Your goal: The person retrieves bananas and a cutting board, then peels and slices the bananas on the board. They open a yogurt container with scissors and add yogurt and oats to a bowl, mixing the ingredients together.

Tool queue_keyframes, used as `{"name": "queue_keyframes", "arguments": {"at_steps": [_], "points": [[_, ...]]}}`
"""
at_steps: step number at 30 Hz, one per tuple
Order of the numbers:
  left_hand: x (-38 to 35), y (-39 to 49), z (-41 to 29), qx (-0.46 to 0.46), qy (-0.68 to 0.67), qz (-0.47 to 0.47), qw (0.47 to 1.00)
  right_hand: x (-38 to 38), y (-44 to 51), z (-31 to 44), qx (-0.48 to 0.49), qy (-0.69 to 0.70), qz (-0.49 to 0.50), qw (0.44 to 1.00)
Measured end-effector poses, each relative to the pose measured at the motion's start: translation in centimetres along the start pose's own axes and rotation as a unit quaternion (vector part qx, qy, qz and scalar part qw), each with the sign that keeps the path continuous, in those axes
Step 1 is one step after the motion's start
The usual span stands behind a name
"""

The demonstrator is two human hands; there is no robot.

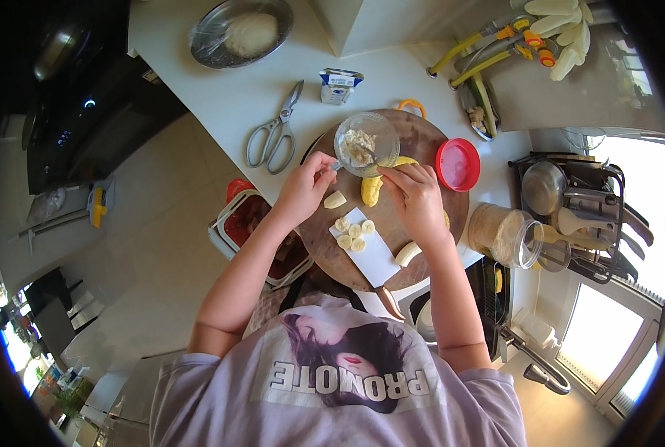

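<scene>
My left hand [312,183] pinches the edge of a clear glass bowl [389,132] that holds a pale, crumbly mixture [357,146]. In my right hand [416,195] is the end of a thin utensil, dipped into the mixture; its shape is mostly hidden. The bowl is over a round wooden chopping board [324,240]. Beneath my right fingers lies a yellow banana [370,193]. Several banana slices [355,231] rest on the wide blade of a cleaver [374,262]. Peeled banana chunks lie on either side, one to the left [335,200] and another to the right [408,254].
Kitchen scissors [272,134], an opened foil packet [339,88] and a metal bowl of dough [243,34] stand on the counter. To the right are a red lid [458,165], a jar of pale powder [500,234] and a utensil rack [578,215]. A lined bin [237,223] is below left.
</scene>
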State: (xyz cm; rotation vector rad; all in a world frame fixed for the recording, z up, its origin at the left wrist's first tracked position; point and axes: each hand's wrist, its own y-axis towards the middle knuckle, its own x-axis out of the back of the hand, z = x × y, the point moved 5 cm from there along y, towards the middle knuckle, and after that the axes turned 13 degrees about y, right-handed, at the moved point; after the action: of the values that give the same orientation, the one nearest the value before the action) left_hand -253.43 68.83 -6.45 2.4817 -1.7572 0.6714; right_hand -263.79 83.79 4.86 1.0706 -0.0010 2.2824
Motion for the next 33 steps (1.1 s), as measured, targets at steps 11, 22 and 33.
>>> {"name": "queue_keyframes", "arguments": {"at_steps": [11,22,33], "points": [[0.0,-0.1,0.0,0.011,-0.001,-0.002,1.000,-1.5,-0.1,-1.4,-0.155,0.153,-0.148,0.965],[0.1,-0.8,-0.1,0.014,0.006,0.002,1.000,-0.5,-0.6,-0.8,-0.097,0.008,-0.102,0.990],[0.2,-0.9,-0.1,0.015,0.009,0.001,1.000,-1.7,-1.4,0.2,-0.010,0.007,-0.042,0.999]]}}
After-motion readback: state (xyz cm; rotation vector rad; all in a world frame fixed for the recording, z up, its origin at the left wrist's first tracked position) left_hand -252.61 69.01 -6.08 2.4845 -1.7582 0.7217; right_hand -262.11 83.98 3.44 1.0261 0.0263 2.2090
